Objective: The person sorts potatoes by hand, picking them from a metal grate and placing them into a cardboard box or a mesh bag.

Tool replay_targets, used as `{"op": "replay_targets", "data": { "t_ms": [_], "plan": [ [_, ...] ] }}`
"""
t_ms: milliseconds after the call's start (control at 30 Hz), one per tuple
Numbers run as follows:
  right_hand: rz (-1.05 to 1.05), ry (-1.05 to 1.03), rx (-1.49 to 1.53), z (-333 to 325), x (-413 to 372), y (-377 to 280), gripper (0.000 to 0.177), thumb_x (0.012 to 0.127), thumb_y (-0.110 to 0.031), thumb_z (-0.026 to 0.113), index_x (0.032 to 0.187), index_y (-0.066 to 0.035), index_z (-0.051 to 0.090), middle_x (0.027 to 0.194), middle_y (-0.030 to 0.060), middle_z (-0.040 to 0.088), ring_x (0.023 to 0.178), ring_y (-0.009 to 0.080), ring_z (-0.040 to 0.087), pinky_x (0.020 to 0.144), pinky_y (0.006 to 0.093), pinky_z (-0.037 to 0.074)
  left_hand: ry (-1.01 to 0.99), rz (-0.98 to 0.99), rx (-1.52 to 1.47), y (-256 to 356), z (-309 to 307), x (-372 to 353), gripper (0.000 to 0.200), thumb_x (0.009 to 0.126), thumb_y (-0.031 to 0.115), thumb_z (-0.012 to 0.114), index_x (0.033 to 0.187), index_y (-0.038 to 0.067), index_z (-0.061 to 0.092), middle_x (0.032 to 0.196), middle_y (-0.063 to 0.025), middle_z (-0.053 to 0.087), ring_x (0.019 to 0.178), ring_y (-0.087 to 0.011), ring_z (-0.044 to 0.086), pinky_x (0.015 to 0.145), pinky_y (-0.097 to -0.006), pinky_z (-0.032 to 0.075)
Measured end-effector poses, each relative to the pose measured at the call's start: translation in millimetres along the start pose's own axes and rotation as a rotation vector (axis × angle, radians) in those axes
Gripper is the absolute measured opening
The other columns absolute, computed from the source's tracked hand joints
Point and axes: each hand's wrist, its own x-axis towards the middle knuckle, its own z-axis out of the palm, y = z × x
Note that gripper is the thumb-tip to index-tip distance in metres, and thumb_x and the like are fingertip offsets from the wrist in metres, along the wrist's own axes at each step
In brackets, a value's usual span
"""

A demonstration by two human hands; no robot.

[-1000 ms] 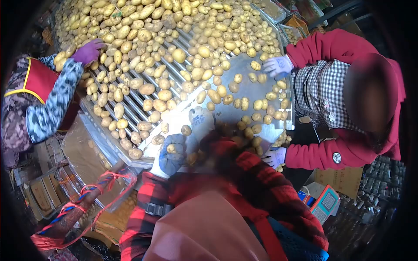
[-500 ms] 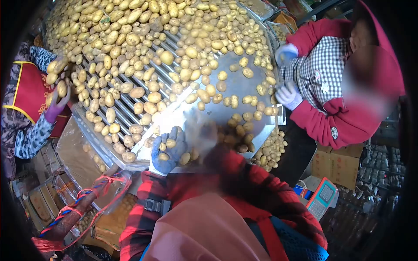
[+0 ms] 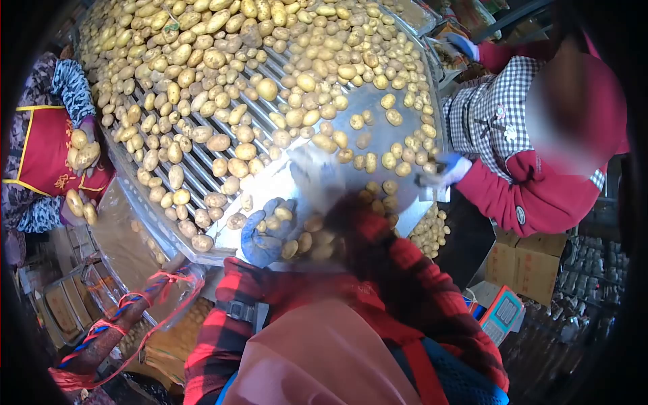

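Note:
My left hand [image 3: 258, 243], in a blue-grey glove, is cupped at the near edge of the sorting table with a few small potatoes [image 3: 273, 221] in its fingers. More potatoes [image 3: 305, 241] lie close beside it, some blurred. My right hand [image 3: 314, 177], gloved and smeared by motion, is over the bright metal plate [image 3: 260, 192], near loose potatoes [image 3: 324, 142]. Its fingers cannot be made out.
Potatoes [image 3: 196, 57] are heaped at the back and scattered over the slatted rack [image 3: 202, 121]. At left, a person in a red apron [image 3: 50, 145] holds potatoes. Another person's gloved hand [image 3: 449, 170] is at the right edge. A rope-wrapped pole [image 3: 108, 337] stands lower left.
My right hand has moved up and away from the near edge. My left hand stays near the edge, its fingers curled more around the potatoes. The right-hand person's arms have spread apart.

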Motion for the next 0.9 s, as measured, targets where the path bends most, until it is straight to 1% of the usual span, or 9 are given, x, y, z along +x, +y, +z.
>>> {"op": "replay_targets", "data": {
  "t_ms": [33, 167, 233, 300, 433, 533, 633, 700, 900],
  "plan": [
    [-0.160, 0.238, -0.260, 4.3, 10.0, 14.9, 0.025, 0.084, -0.022, 0.068, 0.104, -0.008, 0.070, 0.110, 0.0127, 0.067, 0.111, 0.0368, 0.060, 0.094, 0.0510, 0.047, -0.039, -0.001, -0.035, -3.9, 5.3, 1.7, 0.052, 0.102, 0.023, 0.049, 0.151, 0.012, 0.038, 0.153, -0.0133, 0.038, 0.123, -0.0200, 0.052, 0.060, -0.0219, 0.054],
    [-0.049, -0.226, -0.406, 6.1, -32.3, 57.4, 0.027, 0.078, -0.017, 0.067, 0.104, -0.010, 0.065, 0.109, 0.0090, 0.062, 0.109, 0.0348, 0.058, 0.092, 0.0492, 0.047, -0.097, 0.095, -0.012, -2.3, 2.4, -7.6, 0.051, 0.099, 0.022, 0.055, 0.147, 0.009, 0.041, 0.148, -0.0124, 0.043, 0.116, -0.0178, 0.055, 0.059, -0.0231, 0.055],
    [0.083, -0.345, -0.328, 5.3, -20.5, 51.4, 0.032, 0.077, -0.017, 0.068, 0.108, -0.012, 0.064, 0.107, 0.0080, 0.062, 0.106, 0.0339, 0.059, 0.086, 0.0511, 0.048, 0.168, 0.262, 0.219, -6.5, 16.3, -15.8, 0.052, 0.098, 0.020, 0.058, 0.145, 0.005, 0.041, 0.144, -0.0116, 0.046, 0.110, -0.0168, 0.057, 0.058, -0.0239, 0.053],
    [-0.021, 0.099, -0.283, 29.3, 16.1, 56.6, 0.030, 0.077, -0.020, 0.070, 0.105, -0.013, 0.064, 0.101, 0.0069, 0.062, 0.101, 0.0311, 0.061, 0.081, 0.0501, 0.049, 0.147, 0.221, 0.220, -4.4, 17.6, -17.0, 0.055, 0.099, 0.020, 0.055, 0.148, 0.003, 0.036, 0.144, -0.0118, 0.047, 0.107, -0.0178, 0.059, 0.057, -0.0252, 0.053],
    [-0.024, 0.310, -0.470, 63.6, 66.6, 52.9, 0.025, 0.081, -0.022, 0.068, 0.105, -0.016, 0.064, 0.095, 0.0055, 0.062, 0.093, 0.0279, 0.062, 0.077, 0.0470, 0.049, 0.022, 0.101, -0.041, -16.8, 33.1, -16.8, 0.060, 0.102, 0.022, 0.051, 0.155, 0.006, 0.027, 0.151, -0.0142, 0.042, 0.112, -0.0253, 0.059, 0.059, -0.0281, 0.053],
    [0.062, -0.082, -0.555, 96.3, 91.3, 89.9, 0.013, 0.089, -0.023, 0.060, 0.101, -0.021, 0.064, 0.098, 0.0038, 0.061, 0.095, 0.0282, 0.059, 0.075, 0.0458, 0.049, 0.018, 0.108, -0.087, -23.3, 37.9, -23.0, 0.062, 0.102, 0.023, 0.051, 0.157, 0.007, 0.026, 0.155, -0.0161, 0.037, 0.117, -0.0263, 0.057, 0.058, -0.0270, 0.052],
    [0.008, 0.052, -0.150, 68.4, 82.3, 96.3, 0.020, 0.090, -0.028, 0.063, 0.106, -0.017, 0.065, 0.093, 0.0086, 0.064, 0.089, 0.0307, 0.064, 0.074, 0.0495, 0.052, 0.089, 0.266, -0.009, -26.1, 30.9, -38.7, 0.058, 0.102, 0.024, 0.052, 0.153, 0.007, 0.033, 0.151, -0.0166, 0.042, 0.117, -0.0261, 0.057, 0.057, -0.0243, 0.052],
    [0.212, 0.130, -0.054, 54.2, 52.9, 69.1, 0.020, 0.092, -0.026, 0.063, 0.107, -0.014, 0.066, 0.094, 0.0089, 0.066, 0.089, 0.0319, 0.066, 0.073, 0.0488, 0.054, 0.101, 0.297, 0.077, -11.2, 8.2, -54.8, 0.056, 0.101, 0.025, 0.053, 0.152, 0.007, 0.036, 0.147, -0.0167, 0.044, 0.114, -0.0259, 0.058, 0.056, -0.0223, 0.052],
    [0.120, 0.023, 0.167, 68.7, 1.5, -10.9, 0.042, 0.087, -0.015, 0.065, 0.129, -0.020, 0.061, 0.104, 0.0139, 0.062, 0.089, 0.0328, 0.066, 0.077, 0.0441, 0.055, 0.103, 0.279, 0.076, -15.7, 19.8, -60.6, 0.054, 0.101, 0.025, 0.054, 0.150, 0.008, 0.039, 0.132, -0.0161, 0.053, 0.103, -0.0217, 0.060, 0.054, -0.0176, 0.049]
  ]
}}
